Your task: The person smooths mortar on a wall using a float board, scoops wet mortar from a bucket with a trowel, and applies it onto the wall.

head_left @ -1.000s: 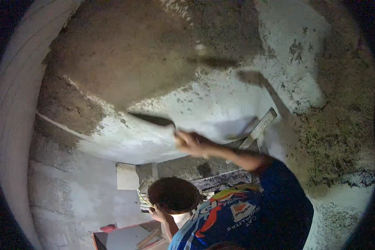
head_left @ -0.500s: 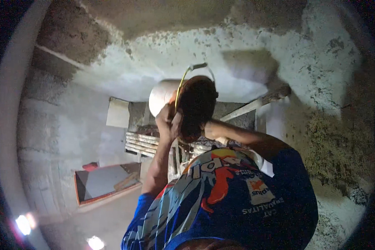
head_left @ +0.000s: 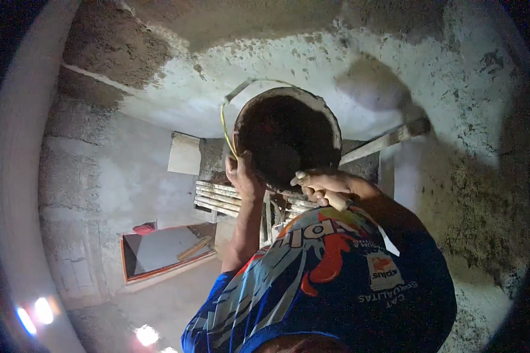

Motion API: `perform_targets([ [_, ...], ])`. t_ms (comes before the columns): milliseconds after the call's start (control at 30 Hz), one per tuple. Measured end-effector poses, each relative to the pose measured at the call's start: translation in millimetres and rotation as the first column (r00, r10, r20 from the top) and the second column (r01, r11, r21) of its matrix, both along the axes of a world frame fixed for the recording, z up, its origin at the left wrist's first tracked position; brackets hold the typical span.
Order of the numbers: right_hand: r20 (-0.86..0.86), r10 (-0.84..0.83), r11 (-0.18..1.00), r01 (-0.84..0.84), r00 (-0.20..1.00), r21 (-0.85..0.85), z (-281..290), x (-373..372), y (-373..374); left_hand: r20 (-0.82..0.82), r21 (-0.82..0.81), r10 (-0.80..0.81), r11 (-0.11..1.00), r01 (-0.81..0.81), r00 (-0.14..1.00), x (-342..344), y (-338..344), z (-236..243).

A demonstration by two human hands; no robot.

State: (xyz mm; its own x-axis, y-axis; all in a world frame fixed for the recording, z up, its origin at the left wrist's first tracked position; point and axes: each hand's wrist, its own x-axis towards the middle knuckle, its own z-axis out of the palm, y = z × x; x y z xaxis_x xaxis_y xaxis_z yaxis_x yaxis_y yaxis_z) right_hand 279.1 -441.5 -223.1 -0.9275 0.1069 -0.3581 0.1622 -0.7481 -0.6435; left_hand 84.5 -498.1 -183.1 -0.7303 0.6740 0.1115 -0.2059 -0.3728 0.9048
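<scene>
A round bucket (head_left: 287,138) is in the middle of the head view, its dark inside turned up at me and what it contains too dark to tell. My left hand (head_left: 244,175) grips its left rim, beside the foot of the yellowish wire handle (head_left: 225,126), which is swung up on the far side. At the near right rim is my right hand (head_left: 324,183), fingers curled, thumb by the bucket's edge. In its grasp is a trowel (head_left: 338,201) with a pale wooden grip. A light blade shows against my shirt, partly hidden by my arm.
Below the bucket are stacked pale poles or slats (head_left: 218,198). An orange-edged panel (head_left: 165,254) with a wooden piece on it is at lower left. A beam (head_left: 388,141) slants at right. The wall (head_left: 218,76) ahead has rough, patchy plaster.
The bucket has turned from lying tilted, its pale side showing, to facing its mouth at me. Its handle has swung left. My right hand's fingers now show at the rim.
</scene>
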Motion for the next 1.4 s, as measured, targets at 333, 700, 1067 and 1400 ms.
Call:
perform_targets([
  [333,-0.380,-0.581,0.760,0.647,0.720,0.064,142.0,58.2,59.6,0.004,-0.290,0.254,0.926,-0.242,0.967,-64.3,-43.8,-86.8],
  [700,-0.894,-0.097,-0.923,0.375,-0.438,-0.083,339.5,115.0,329.4,-0.569,-0.351,0.465,0.608,-0.712,0.678,-111.3,-167.6,-160.4],
  [1067,-0.270,-0.275,0.101,0.306,0.923,0.947,78.6,-36.5,108.1,-0.479,-0.475,0.337,0.677,-0.562,0.811,-51.0,-147.0,-95.8],
  [1400,0.077,-0.199,-0.102,-0.098,0.977,0.990,-184.2,-53.9,21.8,-0.830,-0.360,-0.240,0.920,-0.153,0.504,-9.5,-31.8,-42.2],
])
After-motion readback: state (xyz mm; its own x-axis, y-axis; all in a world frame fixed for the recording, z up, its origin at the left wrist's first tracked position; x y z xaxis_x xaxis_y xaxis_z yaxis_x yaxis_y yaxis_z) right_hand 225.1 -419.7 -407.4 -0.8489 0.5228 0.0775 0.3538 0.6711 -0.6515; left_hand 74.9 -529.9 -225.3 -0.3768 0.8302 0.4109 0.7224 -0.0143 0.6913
